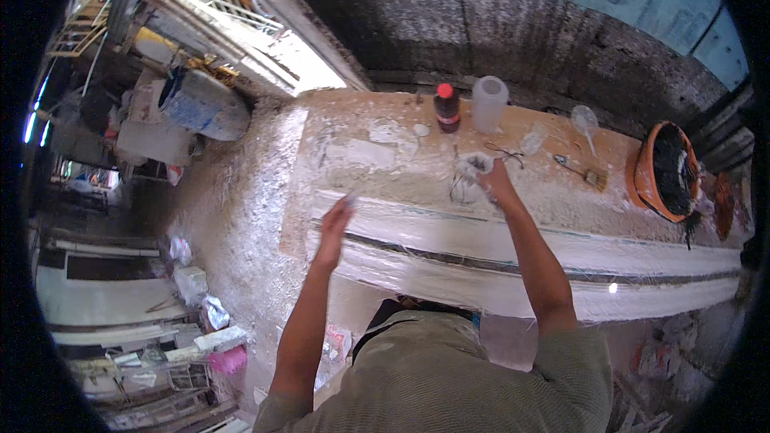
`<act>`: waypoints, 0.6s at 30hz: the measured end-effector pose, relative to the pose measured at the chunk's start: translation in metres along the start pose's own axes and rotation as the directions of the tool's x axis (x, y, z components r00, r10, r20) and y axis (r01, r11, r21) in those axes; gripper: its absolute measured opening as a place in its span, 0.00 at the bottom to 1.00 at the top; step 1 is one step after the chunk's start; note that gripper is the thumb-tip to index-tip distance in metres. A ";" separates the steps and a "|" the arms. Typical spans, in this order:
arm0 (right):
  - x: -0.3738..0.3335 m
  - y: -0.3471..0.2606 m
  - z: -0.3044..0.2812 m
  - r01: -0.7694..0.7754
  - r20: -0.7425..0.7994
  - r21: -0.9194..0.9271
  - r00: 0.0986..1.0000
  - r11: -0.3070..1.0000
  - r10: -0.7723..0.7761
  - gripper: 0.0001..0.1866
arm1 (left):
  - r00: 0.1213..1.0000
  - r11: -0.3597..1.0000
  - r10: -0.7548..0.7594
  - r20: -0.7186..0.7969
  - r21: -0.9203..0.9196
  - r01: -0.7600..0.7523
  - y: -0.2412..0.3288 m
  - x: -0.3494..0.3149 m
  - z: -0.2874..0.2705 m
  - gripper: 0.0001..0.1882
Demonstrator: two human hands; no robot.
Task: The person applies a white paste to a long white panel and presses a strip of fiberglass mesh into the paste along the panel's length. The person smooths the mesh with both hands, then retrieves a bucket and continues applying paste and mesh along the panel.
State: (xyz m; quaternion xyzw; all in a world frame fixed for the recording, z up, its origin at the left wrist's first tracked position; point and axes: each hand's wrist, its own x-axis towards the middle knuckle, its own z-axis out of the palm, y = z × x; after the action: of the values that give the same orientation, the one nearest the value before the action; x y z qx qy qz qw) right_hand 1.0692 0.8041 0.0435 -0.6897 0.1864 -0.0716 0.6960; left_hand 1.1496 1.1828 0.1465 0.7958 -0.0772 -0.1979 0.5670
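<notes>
At the middle of the workbench, my right hand [499, 183] is closed on the rim of a small plaster-smeared white cup [476, 163]. Some dark thin wire or string [459, 188] lies beside that cup. My left hand [335, 228] is over the bench's near left part, its fingers drawn together and blurred. A small greyish tip [350, 202] shows at those fingers, too indistinct to name. Below both hands run long white moulded strips [417, 228], with a dark gap between them and loose fibres along their edges.
Behind the cup stand a dark bottle with a red cap [447, 108] and a translucent plastic jug [489, 104]. To the right are a clear scoop [585, 122], a brush [592, 178] and an orange bucket [667, 171]. A blue barrel [207, 104] lies at far left.
</notes>
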 end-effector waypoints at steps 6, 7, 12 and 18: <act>-0.038 -0.075 0.111 0.079 0.155 -0.211 0.987 0.974 -0.046 0.15 | 0.989 0.991 -0.002 0.150 -0.135 0.022 0.047 0.037 0.058 0.16; -0.043 -0.084 0.122 0.028 0.135 -0.229 0.991 0.973 0.003 0.15 | 0.988 0.992 -0.035 0.148 -0.113 0.052 0.044 0.039 0.051 0.14; -0.039 -0.091 0.203 -0.155 0.002 -0.212 0.987 0.965 0.159 0.13 | 0.999 0.966 -0.015 0.052 -0.258 0.028 -0.008 0.044 -0.036 0.07; -0.026 -0.051 0.321 -0.069 -0.219 0.029 0.973 0.997 0.074 0.13 | 0.991 0.851 -0.114 -0.067 -0.522 0.063 -0.101 0.066 -0.191 0.03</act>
State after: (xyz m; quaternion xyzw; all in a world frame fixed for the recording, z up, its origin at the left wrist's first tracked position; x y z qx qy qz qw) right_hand 1.1687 1.1110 0.0915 -0.6628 0.2863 -0.1243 0.6806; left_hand 1.2765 1.3613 0.0905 0.6249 0.0430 -0.1989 0.7538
